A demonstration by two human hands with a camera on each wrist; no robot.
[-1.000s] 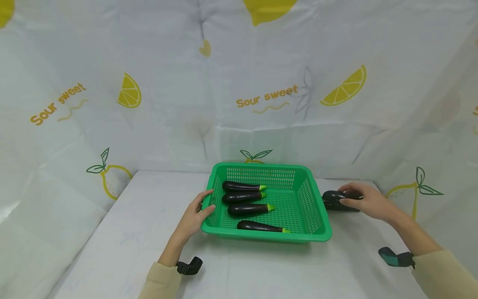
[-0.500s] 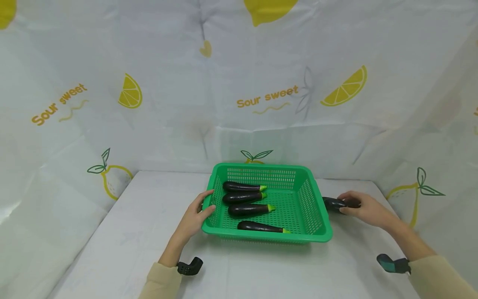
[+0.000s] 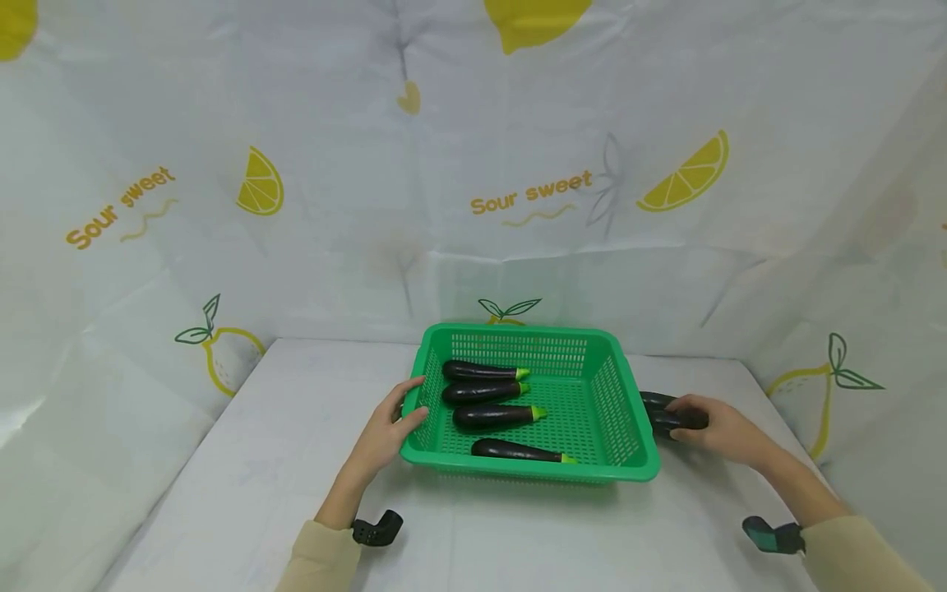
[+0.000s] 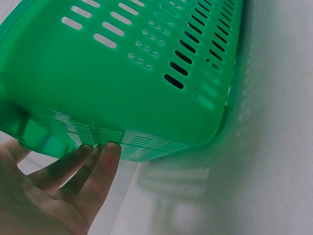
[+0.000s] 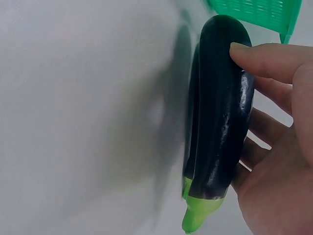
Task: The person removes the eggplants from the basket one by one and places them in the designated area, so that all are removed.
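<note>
**Right hand on the loose eggplants, left hand steadying the basket**

A white cloth printed with lemons and "Sour sweet" lettering drapes the walls and covers the counter (image 3: pixel 244 460). On it stands a green perforated basket (image 3: pixel 625 411) holding four dark eggplants (image 3: pixel 494 415) that lie side by side, their green stem ends toward the right.

The right hand (image 3: pixel 721 427) is on two more eggplants (image 3: pixel 669 413) lying on the counter just outside the basket's right wall. Its grip is closed on the upper eggplant (image 5: pixel 222 107), thumb over the top and fingers curled underneath. That eggplant's long axis runs away from the palm, rounded tip toward the basket, green stem toward the wrist. The basket lies directly to the left of this grip, very near.

The left hand (image 3: pixel 385 432) rests against the basket's left rim, thumb on top.

The right wrist view alone shows the second eggplant (image 5: pixel 191 147) tucked against the held one. The left wrist view alone shows the straight fingers (image 4: pixel 100 166) pressed under the basket's outer wall.
</note>
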